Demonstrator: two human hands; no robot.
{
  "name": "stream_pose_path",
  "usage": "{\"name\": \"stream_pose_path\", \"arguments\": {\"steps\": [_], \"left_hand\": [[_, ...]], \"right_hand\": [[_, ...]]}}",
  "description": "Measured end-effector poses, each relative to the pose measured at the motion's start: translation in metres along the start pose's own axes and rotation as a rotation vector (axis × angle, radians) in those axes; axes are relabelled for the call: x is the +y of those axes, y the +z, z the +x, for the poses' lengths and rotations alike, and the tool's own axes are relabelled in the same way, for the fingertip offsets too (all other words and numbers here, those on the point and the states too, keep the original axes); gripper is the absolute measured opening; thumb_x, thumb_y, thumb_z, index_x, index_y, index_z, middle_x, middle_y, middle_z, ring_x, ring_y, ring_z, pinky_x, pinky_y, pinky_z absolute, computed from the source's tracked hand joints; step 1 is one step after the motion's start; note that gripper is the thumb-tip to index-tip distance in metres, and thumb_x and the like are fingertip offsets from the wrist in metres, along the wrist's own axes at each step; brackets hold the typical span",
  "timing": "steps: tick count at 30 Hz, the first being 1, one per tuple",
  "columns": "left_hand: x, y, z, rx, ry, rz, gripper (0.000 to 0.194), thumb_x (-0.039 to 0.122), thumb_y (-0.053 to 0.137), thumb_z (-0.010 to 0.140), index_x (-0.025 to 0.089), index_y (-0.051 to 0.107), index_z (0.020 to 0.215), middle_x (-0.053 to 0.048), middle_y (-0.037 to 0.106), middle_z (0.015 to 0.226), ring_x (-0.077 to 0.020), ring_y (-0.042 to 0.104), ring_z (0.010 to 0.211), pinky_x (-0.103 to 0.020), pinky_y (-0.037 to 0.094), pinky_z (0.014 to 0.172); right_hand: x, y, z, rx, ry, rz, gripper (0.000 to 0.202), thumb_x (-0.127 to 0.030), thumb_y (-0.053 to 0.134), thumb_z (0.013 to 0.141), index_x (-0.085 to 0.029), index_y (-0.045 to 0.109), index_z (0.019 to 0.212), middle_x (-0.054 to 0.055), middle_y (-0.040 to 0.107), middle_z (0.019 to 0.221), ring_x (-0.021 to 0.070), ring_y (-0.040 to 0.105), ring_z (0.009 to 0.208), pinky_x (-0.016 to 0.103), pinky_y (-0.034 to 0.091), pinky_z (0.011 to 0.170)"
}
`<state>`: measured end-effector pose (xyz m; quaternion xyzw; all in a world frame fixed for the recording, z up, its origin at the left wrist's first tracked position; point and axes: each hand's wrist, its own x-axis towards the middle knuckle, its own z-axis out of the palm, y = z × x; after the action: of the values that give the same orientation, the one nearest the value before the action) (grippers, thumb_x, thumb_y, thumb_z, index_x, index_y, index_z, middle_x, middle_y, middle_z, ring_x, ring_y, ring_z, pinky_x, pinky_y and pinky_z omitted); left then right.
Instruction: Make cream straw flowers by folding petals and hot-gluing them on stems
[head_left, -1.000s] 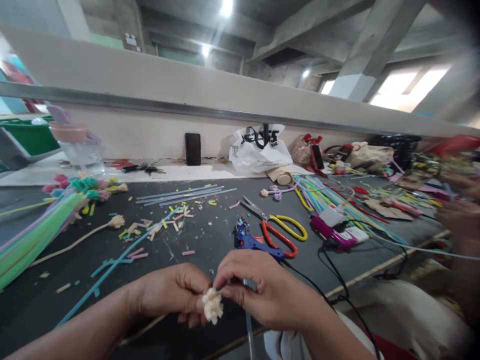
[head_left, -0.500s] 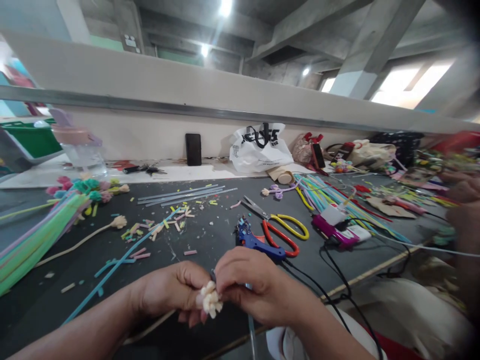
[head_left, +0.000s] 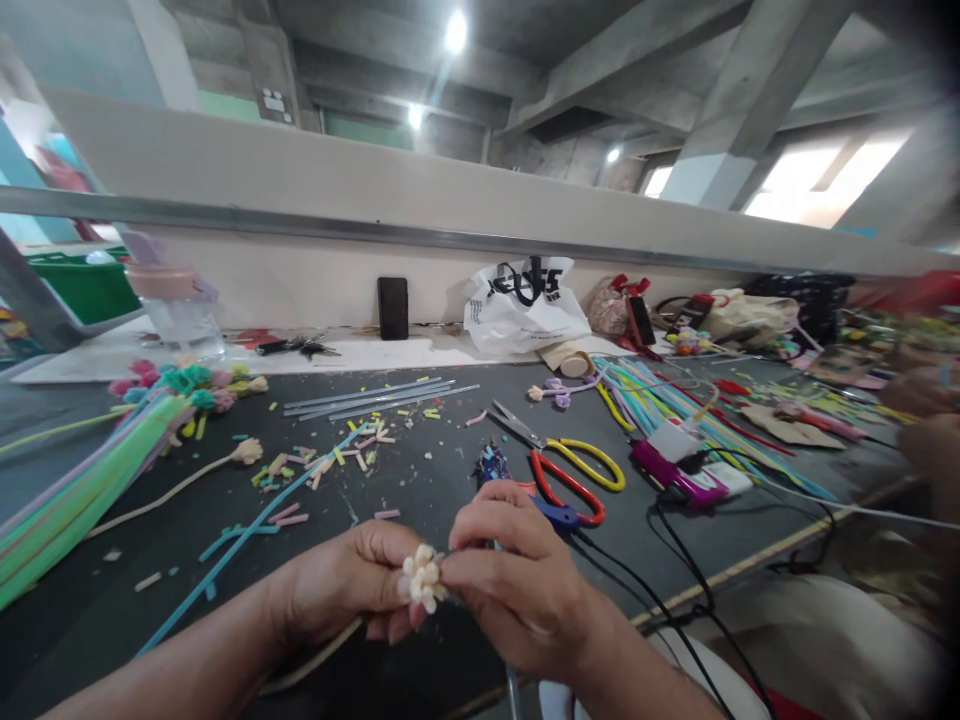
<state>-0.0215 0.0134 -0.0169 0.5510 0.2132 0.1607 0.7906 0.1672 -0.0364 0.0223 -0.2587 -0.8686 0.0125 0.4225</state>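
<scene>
A cream pipe-cleaner flower point(head_left: 424, 580) with a cluster of small looped petals is in front of me, low in the view. My left hand point(head_left: 360, 580) pinches it from the left, and its cream stem point(head_left: 315, 655) trails down below that hand. Thumb and fingers of my right hand point(head_left: 517, 580) are pressed together at the flower's right edge. A clear stick point(head_left: 512, 690) shows beneath my right hand; whether that hand holds it I cannot tell. Just beyond my right hand lies a blue glue gun point(head_left: 559, 513), partly hidden by the hand.
Scissors point(head_left: 574, 460) with red and yellow handles lie beside the glue gun. Clear glue sticks point(head_left: 375, 397) and coloured scraps are scattered ahead. Finished flowers point(head_left: 187, 385) lie left, pipe cleaners point(head_left: 652, 400) right. Black cables point(head_left: 705, 570) run off the right edge; a co-worker's hand point(head_left: 930, 400) is far right.
My right hand has shifted slightly, with its fingers now closer against the flower's right side. The flower stays in my left hand. The whole view has moved a little.
</scene>
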Motion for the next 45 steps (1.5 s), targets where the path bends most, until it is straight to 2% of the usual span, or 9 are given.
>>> {"name": "stream_pose_path", "arguments": {"steps": [3, 8, 14, 23, 27, 30, 32, 37, 45], "left_hand": [[0.002, 0.001, 0.001, 0.038, 0.073, 0.145, 0.045, 0.055, 0.062, 0.068, 0.010, 0.060, 0.065, 0.001, 0.049, 0.052, -0.0042, 0.040, 0.043, -0.016, 0.029, 0.041], [0.010, 0.001, 0.001, 0.033, 0.214, 0.611, 0.041, 0.047, 0.048, 0.082, 0.011, 0.059, 0.065, 0.002, 0.046, 0.055, -0.0061, 0.041, 0.051, -0.017, 0.032, 0.049], [0.011, 0.000, 0.001, 0.079, 0.330, 0.916, 0.034, 0.031, 0.039, 0.088, 0.014, 0.057, 0.065, 0.001, 0.051, 0.062, -0.0087, 0.044, 0.061, -0.018, 0.035, 0.062], [0.009, 0.000, 0.000, 0.031, 0.378, 1.003, 0.022, 0.016, 0.039, 0.085, 0.015, 0.054, 0.068, 0.000, 0.053, 0.068, -0.0092, 0.045, 0.065, -0.018, 0.035, 0.064], [0.010, 0.000, 0.002, 0.003, 0.370, 0.990, 0.024, 0.017, 0.039, 0.085, 0.015, 0.049, 0.063, 0.002, 0.048, 0.065, -0.0085, 0.043, 0.064, -0.017, 0.033, 0.063], [0.008, 0.001, 0.003, -0.007, 0.359, 0.964, 0.026, 0.017, 0.041, 0.084, 0.015, 0.043, 0.058, 0.003, 0.042, 0.061, -0.0075, 0.040, 0.060, -0.017, 0.031, 0.058], [0.007, 0.001, 0.004, -0.028, 0.362, 0.956, 0.025, 0.017, 0.041, 0.083, 0.016, 0.041, 0.058, 0.003, 0.041, 0.061, -0.0074, 0.040, 0.059, -0.017, 0.031, 0.057], [0.004, 0.003, 0.005, -0.056, 0.435, 0.960, 0.024, 0.016, 0.041, 0.083, 0.016, 0.042, 0.059, 0.003, 0.042, 0.060, -0.0080, 0.040, 0.059, -0.017, 0.031, 0.056], [0.003, 0.002, 0.005, -0.070, 0.499, 0.963, 0.025, 0.014, 0.040, 0.083, 0.017, 0.038, 0.059, 0.004, 0.039, 0.060, -0.0078, 0.038, 0.058, -0.017, 0.031, 0.057]], "right_hand": [[0.000, 0.001, 0.003, 0.036, 0.094, 0.061, 0.010, -0.009, 0.054, 0.080, -0.018, 0.057, 0.083, 0.002, 0.058, 0.080, 0.0126, 0.055, 0.077, 0.031, 0.040, 0.077], [0.003, -0.004, 0.006, -0.100, 0.323, 0.149, 0.008, -0.018, 0.058, 0.081, -0.017, 0.059, 0.073, 0.000, 0.058, 0.072, 0.0114, 0.055, 0.070, 0.027, 0.040, 0.071], [0.005, -0.005, 0.004, -0.156, 0.373, 0.058, 0.007, -0.013, 0.059, 0.077, -0.018, 0.058, 0.073, -0.001, 0.060, 0.069, 0.0114, 0.055, 0.066, 0.029, 0.037, 0.073], [0.002, 0.003, 0.002, -0.087, 0.400, 0.022, 0.014, -0.006, 0.052, 0.070, -0.018, 0.049, 0.063, -0.003, 0.053, 0.062, 0.0115, 0.050, 0.062, 0.031, 0.038, 0.074], [0.001, -0.006, 0.003, -0.179, 0.454, 0.077, 0.010, -0.009, 0.056, 0.074, -0.019, 0.054, 0.073, -0.001, 0.058, 0.074, 0.0127, 0.053, 0.071, 0.028, 0.039, 0.072], [-0.002, -0.015, 0.005, -0.239, 0.411, 0.093, 0.016, -0.008, 0.058, 0.075, -0.020, 0.056, 0.085, 0.000, 0.060, 0.088, 0.0134, 0.054, 0.086, 0.029, 0.035, 0.085], [-0.004, -0.019, 0.007, -0.307, 0.348, 0.071, 0.018, -0.007, 0.058, 0.076, -0.021, 0.058, 0.087, -0.001, 0.061, 0.091, 0.0122, 0.055, 0.090, 0.032, 0.027, 0.096], [-0.004, -0.021, 0.011, -0.442, 0.295, 0.049, 0.014, -0.009, 0.059, 0.080, -0.022, 0.061, 0.085, -0.004, 0.063, 0.088, 0.0083, 0.058, 0.085, 0.032, 0.016, 0.101], [-0.002, -0.018, 0.009, -0.441, 0.262, 0.019, 0.014, -0.007, 0.054, 0.080, -0.021, 0.058, 0.080, -0.004, 0.064, 0.080, 0.0074, 0.059, 0.077, 0.034, 0.016, 0.102]]}}
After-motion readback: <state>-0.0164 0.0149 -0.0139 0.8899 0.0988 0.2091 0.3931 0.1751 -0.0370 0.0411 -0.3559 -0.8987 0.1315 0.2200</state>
